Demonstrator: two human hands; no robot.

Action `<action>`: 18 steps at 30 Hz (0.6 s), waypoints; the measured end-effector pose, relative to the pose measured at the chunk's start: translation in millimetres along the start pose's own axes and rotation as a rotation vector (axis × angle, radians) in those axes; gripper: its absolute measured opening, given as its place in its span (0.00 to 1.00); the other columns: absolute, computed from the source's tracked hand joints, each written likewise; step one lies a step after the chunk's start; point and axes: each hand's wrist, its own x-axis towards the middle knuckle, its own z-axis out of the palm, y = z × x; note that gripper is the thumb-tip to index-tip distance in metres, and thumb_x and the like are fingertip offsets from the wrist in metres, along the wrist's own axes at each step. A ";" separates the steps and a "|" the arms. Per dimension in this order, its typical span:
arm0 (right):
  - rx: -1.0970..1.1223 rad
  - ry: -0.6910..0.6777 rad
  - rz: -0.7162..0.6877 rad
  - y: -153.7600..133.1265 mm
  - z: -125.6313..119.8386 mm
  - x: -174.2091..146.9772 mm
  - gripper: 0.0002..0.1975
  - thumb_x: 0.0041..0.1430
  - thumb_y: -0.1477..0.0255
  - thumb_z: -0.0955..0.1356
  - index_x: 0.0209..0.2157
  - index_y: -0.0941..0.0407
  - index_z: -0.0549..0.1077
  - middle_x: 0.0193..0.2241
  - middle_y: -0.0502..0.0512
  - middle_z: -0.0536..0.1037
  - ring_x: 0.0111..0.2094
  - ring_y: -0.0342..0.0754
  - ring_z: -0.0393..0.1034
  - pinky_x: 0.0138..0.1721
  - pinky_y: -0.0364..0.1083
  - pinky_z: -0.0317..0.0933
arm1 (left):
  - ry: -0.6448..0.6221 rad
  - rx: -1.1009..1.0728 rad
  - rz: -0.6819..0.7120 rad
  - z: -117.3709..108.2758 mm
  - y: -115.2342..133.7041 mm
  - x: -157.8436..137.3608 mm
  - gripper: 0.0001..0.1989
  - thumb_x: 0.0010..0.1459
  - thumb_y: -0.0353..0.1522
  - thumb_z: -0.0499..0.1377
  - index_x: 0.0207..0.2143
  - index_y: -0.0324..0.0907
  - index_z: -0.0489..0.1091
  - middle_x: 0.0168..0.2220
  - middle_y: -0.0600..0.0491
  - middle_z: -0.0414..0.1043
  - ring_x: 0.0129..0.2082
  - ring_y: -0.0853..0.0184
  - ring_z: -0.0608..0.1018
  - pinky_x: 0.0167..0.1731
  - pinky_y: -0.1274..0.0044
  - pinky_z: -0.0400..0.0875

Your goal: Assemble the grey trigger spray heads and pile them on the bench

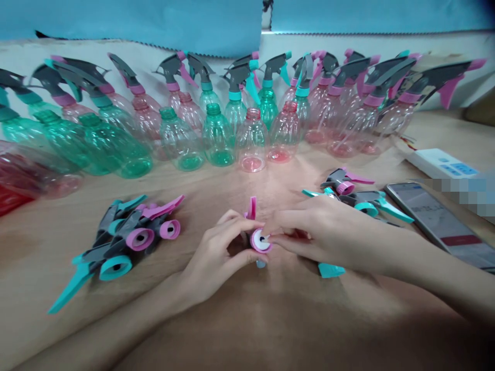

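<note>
My left hand is closed around a pink-and-grey spray trigger head at the middle of the table. Its pink collar faces up towards me, showing a white disc with a dark centre inside. At the collar's right edge, my right hand has thumb and forefinger pinched together; anything between the fingertips is too small to make out. A teal trigger tip pokes out below my right hand. Left of my left hand lies a group of teal and pink trigger heads.
Green and pink clear bottles stand in rows along the back, several with trigger heads fitted and others open-necked. More loose trigger heads lie on the right beside a phone. A white box sits behind the phone.
</note>
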 end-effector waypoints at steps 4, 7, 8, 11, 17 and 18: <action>-0.045 -0.024 -0.014 -1.2 -1.9 -0.3 0.11 0.63 0.70 0.61 0.34 0.53 0.75 0.24 0.48 0.75 0.25 0.42 0.65 0.25 0.42 0.50 | -0.004 0.010 0.018 0.7 -1.3 -0.4 0.11 0.54 0.33 0.63 0.41 0.41 0.70 0.33 0.52 0.69 0.36 0.65 0.70 0.34 0.76 0.67; -0.075 -0.047 -0.005 -1.6 -3.6 -0.8 0.11 0.62 0.71 0.61 0.34 0.53 0.75 0.23 0.48 0.75 0.25 0.42 0.65 0.24 0.42 0.50 | -0.009 0.029 0.014 0.8 -0.5 -0.2 0.12 0.53 0.31 0.64 0.41 0.41 0.71 0.33 0.52 0.70 0.37 0.65 0.69 0.34 0.76 0.67; -0.074 -0.051 -0.008 -1.7 -4.0 -0.9 0.10 0.62 0.71 0.61 0.35 0.53 0.75 0.23 0.48 0.75 0.25 0.42 0.64 0.25 0.42 0.49 | -0.009 0.036 0.012 0.7 0.0 0.0 0.11 0.53 0.31 0.64 0.41 0.42 0.71 0.33 0.53 0.70 0.37 0.65 0.70 0.35 0.75 0.67; -0.051 -0.045 -0.026 -1.8 -5.0 -0.4 0.10 0.62 0.71 0.62 0.35 0.52 0.75 0.22 0.47 0.74 0.22 0.41 0.63 0.25 0.42 0.50 | -0.005 0.056 0.012 0.0 1.3 0.7 0.11 0.53 0.31 0.64 0.40 0.42 0.72 0.33 0.53 0.71 0.37 0.64 0.70 0.35 0.75 0.67; 0.008 -0.057 0.012 -1.1 -3.4 2.0 0.10 0.62 0.71 0.63 0.33 0.52 0.76 0.24 0.48 0.76 0.24 0.41 0.66 0.25 0.41 0.52 | -0.002 0.052 0.035 0.2 0.8 0.6 0.10 0.53 0.31 0.64 0.39 0.43 0.72 0.33 0.53 0.72 0.38 0.63 0.69 0.36 0.74 0.67; 0.010 -0.062 0.018 -1.2 -2.9 2.2 0.10 0.62 0.71 0.63 0.34 0.52 0.76 0.26 0.48 0.77 0.26 0.41 0.67 0.26 0.41 0.53 | -0.003 0.053 0.040 0.4 0.8 0.6 0.11 0.52 0.31 0.64 0.40 0.43 0.72 0.33 0.53 0.72 0.38 0.63 0.69 0.36 0.74 0.67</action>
